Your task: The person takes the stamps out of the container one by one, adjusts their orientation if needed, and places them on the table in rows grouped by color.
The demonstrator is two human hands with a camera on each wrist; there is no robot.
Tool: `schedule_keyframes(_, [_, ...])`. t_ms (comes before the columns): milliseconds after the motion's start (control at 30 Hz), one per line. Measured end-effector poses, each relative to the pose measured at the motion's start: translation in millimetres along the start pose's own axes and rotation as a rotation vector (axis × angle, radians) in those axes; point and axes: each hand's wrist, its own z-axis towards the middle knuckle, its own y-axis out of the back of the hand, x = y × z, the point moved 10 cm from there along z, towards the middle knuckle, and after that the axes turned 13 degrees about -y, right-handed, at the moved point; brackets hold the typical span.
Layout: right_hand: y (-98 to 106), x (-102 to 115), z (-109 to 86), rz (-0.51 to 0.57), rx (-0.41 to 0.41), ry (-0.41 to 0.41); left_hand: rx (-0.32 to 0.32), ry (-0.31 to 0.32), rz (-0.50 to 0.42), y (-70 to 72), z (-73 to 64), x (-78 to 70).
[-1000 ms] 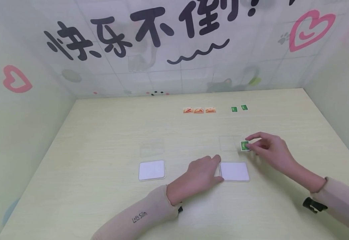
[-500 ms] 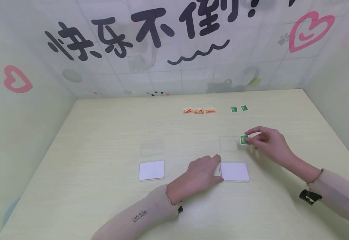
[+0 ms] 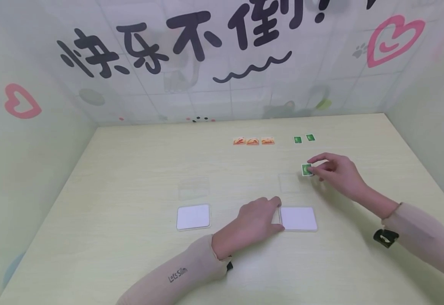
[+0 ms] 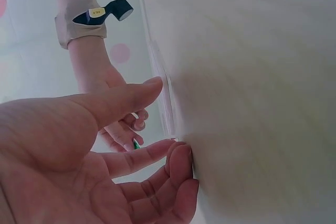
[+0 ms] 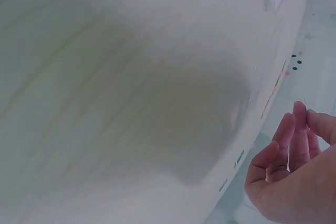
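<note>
In the head view, my right hand (image 3: 338,174) pinches a small green card (image 3: 305,170) with a white border between thumb and index finger, raised over the table. In the right wrist view the card shows only as a thin edge at the fingertips. My left hand (image 3: 255,222) grips a flat white rectangular block (image 3: 299,218) at its left end, index finger at the far corner and thumb at the near one. The left wrist view shows thumb and index finger (image 4: 149,156) along the edge of this block, the other fingers curled beside them.
A second white block (image 3: 193,216) lies to the left. Faint clear rectangles (image 3: 288,183) lie beyond both blocks. Farther back are three orange picture cards (image 3: 252,141) in a row and two green cards (image 3: 297,140). A printed wall (image 3: 206,97) stands behind the table.
My right hand has carried the green card away from me and slightly left, from beside the clear rectangle toward the two green cards. My left hand has stayed on the white block.
</note>
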Motion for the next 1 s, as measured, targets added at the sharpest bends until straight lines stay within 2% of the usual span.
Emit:
schedule_keyframes(700, [2.1, 0.0, 30.7, 0.036, 0.006, -0.02, -0.009, 0.016, -0.02, 0.0, 0.5, 3.8])
schedule_keyframes(1000, [2.7, -2.1, 43.1, 0.034, 0.011, -0.037, 0.013, 0.003, -0.027, -1.1, 0.0, 5.2])
